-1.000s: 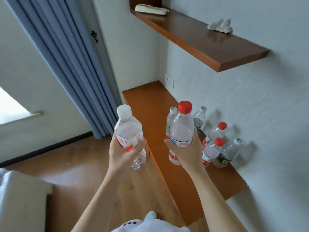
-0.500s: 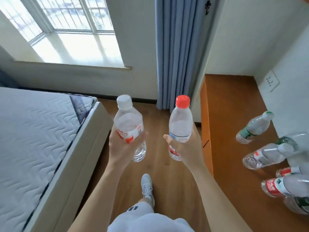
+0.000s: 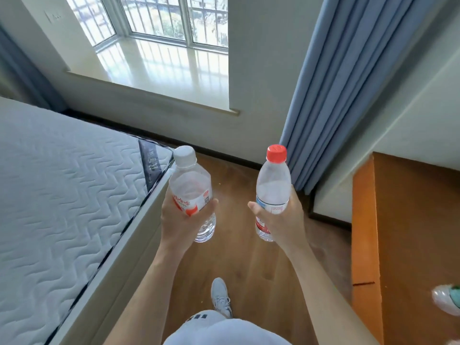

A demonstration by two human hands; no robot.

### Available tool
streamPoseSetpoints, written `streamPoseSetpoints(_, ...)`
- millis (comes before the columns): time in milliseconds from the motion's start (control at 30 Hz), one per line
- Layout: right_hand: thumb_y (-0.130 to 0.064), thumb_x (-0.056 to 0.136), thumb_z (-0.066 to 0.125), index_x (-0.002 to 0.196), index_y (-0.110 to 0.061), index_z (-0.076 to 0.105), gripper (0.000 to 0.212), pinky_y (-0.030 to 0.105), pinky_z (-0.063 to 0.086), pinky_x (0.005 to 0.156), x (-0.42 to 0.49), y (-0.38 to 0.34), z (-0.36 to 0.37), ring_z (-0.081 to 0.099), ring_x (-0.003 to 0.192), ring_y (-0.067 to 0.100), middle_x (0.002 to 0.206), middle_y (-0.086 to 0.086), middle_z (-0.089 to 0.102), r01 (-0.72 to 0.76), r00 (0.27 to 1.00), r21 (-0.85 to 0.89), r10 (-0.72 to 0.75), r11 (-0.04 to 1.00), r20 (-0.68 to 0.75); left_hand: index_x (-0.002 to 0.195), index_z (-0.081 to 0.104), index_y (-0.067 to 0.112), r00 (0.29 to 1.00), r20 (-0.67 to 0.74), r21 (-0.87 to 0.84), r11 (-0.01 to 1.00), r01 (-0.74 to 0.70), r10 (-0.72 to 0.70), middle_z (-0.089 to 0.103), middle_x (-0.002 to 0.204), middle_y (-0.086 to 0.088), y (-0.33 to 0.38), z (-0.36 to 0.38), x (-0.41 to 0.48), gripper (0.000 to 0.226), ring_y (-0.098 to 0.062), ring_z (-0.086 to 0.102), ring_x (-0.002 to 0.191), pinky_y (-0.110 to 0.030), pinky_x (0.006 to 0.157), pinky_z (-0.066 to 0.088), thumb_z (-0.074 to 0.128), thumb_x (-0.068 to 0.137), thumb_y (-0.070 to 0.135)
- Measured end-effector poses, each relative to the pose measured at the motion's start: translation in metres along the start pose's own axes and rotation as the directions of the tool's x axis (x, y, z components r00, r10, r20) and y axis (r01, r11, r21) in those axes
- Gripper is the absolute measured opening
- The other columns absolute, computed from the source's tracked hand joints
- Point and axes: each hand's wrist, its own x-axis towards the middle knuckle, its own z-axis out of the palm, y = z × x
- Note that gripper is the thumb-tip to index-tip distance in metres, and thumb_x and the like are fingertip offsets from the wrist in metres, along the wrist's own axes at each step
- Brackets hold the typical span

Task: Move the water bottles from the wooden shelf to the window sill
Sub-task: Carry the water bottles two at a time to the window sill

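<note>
Above the wooden floor [image 3: 249,257], a white-capped water bottle [image 3: 191,192] is being gripped around its label by the left hand [image 3: 181,220], and a red-capped water bottle [image 3: 272,188] is being clasped the same way by the right hand [image 3: 281,220]. Both bottles are being held upright, well apart. The window sill [image 3: 161,68] is being faced ahead, with a mattress [image 3: 62,195] at the left, a blue curtain [image 3: 348,83] and the wooden shelf [image 3: 410,232] at the right.
</note>
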Motion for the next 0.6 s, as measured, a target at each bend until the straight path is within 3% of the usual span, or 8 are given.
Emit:
streamPoseSetpoints(133, -0.032, 0.07, 0.089, 0.097, -0.043, 0.05, 0.049, 0.025, 0.054, 0.077, 0.059, -0.022, 0.038, 0.064, 0.092, 0.004, 0.096, -0.018, 0.065, -0.004, 1.0, 0.015, 0.004, 1.0, -0.006, 0.119, 0.056, 0.017, 0.999, -0.035, -0.013, 1.0, 0.004, -0.004, 0.068, 0.105, -0.001, 0.001, -0.014, 0.076, 0.078, -0.019, 0.068, 0.097, -0.043, 0.084, 0.059, 0.09, 0.055, 0.046)
streamPoseSetpoints(300, -0.035, 0.068, 0.09, 0.099, -0.042, 0.052, 0.049, 0.022, 0.053, 0.076, 0.115, -0.041, 0.083, 0.065, 0.093, 0.001, 0.098, -0.017, 0.066, 0.002, 1.0, 0.033, -0.002, 0.999, -0.015, 0.119, 0.056, 0.009, 0.998, -0.058, -0.01, 1.0, -0.027, 0.026, 0.068, 0.106, -0.009, 0.001, -0.027, 0.154, 0.075, -0.024, 0.068, 0.097, -0.037, 0.082, 0.059, 0.087, 0.058, 0.039)
streamPoseSetpoints(433, -0.043, 0.064, 0.087, 0.101, -0.04, 0.054, 0.05, 0.027, 0.056, 0.078, 0.147, -0.044, 0.113, 0.065, 0.094, 0.005, 0.098, -0.015, 0.067, -0.013, 1.0, 0.048, 0.012, 0.999, 0.013, 0.119, 0.056, 0.014, 0.995, -0.101, 0.001, 1.0, -0.008, 0.008, 0.068, 0.108, -0.006, -0.003, -0.031, 0.199, 0.081, -0.022, 0.067, 0.099, -0.04, 0.087, 0.058, 0.083, 0.052, 0.05)
streamPoseSetpoints(500, -0.04, 0.064, 0.089, 0.1, -0.037, 0.055, 0.05, 0.025, 0.055, 0.078, 0.165, -0.045, 0.126, 0.064, 0.093, 0.004, 0.096, -0.016, 0.066, -0.01, 0.999, 0.039, 0.009, 0.999, 0.031, 0.12, 0.056, 0.014, 0.993, -0.117, 0.016, 1.0, 0.002, -0.001, 0.068, 0.11, -0.006, -0.006, -0.028, 0.219, 0.076, -0.022, 0.067, 0.1, -0.038, 0.087, 0.058, 0.089, 0.056, 0.04)
streamPoseSetpoints(600, -0.031, 0.068, 0.091, 0.097, -0.038, 0.052, 0.049, 0.01, 0.048, 0.074, 0.194, -0.047, 0.142, 0.06, 0.093, -0.004, 0.095, -0.018, 0.064, 0.005, 0.999, 0.016, -0.006, 1.0, 0.05, 0.123, 0.055, 0.012, 0.991, -0.134, 0.054, 0.999, 0.002, 0.005, 0.067, 0.113, -0.007, -0.011, -0.02, 0.247, 0.068, -0.025, 0.066, 0.102, -0.024, 0.082, 0.056, 0.088, 0.066, 0.025)
